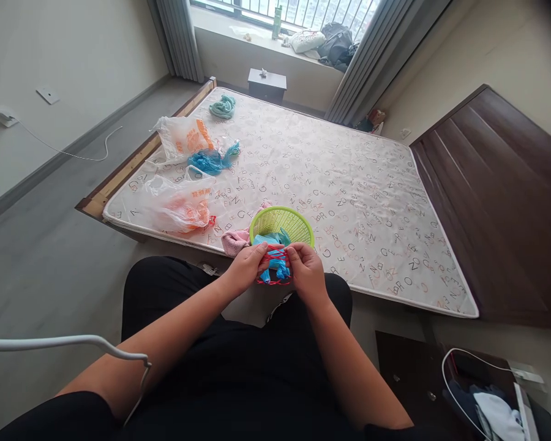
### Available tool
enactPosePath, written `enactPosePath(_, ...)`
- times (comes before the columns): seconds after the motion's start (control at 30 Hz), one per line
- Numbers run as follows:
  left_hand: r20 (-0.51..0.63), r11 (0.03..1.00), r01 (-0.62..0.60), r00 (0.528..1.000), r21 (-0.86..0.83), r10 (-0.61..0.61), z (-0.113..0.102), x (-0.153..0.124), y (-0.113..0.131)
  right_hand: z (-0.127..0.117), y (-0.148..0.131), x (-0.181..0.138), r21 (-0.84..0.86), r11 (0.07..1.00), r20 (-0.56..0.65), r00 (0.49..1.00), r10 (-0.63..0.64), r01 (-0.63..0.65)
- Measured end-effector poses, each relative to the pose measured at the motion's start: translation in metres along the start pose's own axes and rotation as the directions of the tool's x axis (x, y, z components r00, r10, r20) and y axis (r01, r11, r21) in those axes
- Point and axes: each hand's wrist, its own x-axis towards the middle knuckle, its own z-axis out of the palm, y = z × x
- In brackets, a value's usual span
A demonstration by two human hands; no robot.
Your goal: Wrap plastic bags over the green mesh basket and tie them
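Observation:
Between my two hands a thin red cord (275,256) is stretched, with more red strands hanging below. My left hand (248,263) pinches it on the left, thumb and fingers pressed together. On the other side my right hand (305,268) grips it the same way. Just behind the cord is a blue plastic bag (280,268), partly covered by the strands and fingers. A light green mesh basket (291,222) sits on the mattress edge beyond my hands, with blue plastic in its front part. A pink cloth (234,242) lies against its left side.
The mattress (349,184) has a letter print. On its left lie clear plastic bags (174,205) with orange print, a crumpled blue bag (209,161) and a teal cloth (223,106). A white cable (73,342) crosses near my left arm. A dark headboard (491,202) stands at right.

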Motion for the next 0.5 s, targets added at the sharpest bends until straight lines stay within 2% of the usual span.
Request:
enactPosePath(0.17,-0.003,0.959,0.063,0.998,-0.277,-0.067,0.002,0.000,-0.008,-0.005,0.009,0.004,-0.072,0.997,0.111,0.993,0.036,-0.028)
enactPosePath(0.23,0.012,0.935,0.076,0.997,-0.346,-0.077,0.002,0.000,-0.010,-0.006,0.011,0.006,-0.081,0.997,0.105,0.994,0.027,-0.018)
enactPosePath(0.3,0.038,0.926,0.102,0.995,-0.364,-0.095,0.001,0.001,-0.011,-0.006,0.013,0.007,-0.036,0.999,0.059,0.998,0.037,-0.035)
enactPosePath(0.37,0.062,0.931,0.151,0.988,-0.334,-0.138,-0.001,0.002,-0.012,-0.007,0.013,0.007,0.086,0.992,0.045,0.995,0.088,-0.092)
enactPosePath(0.43,0.062,0.937,0.196,0.981,-0.289,-0.185,-0.004,0.004,-0.013,-0.011,0.010,0.007,0.207,0.965,0.118,0.983,0.137,-0.160)
enactPosePath(0.5,0.033,0.944,0.199,0.980,-0.264,-0.198,-0.007,0.005,-0.014,-0.017,0.006,0.007,0.220,0.957,0.242,0.961,0.133,-0.188)
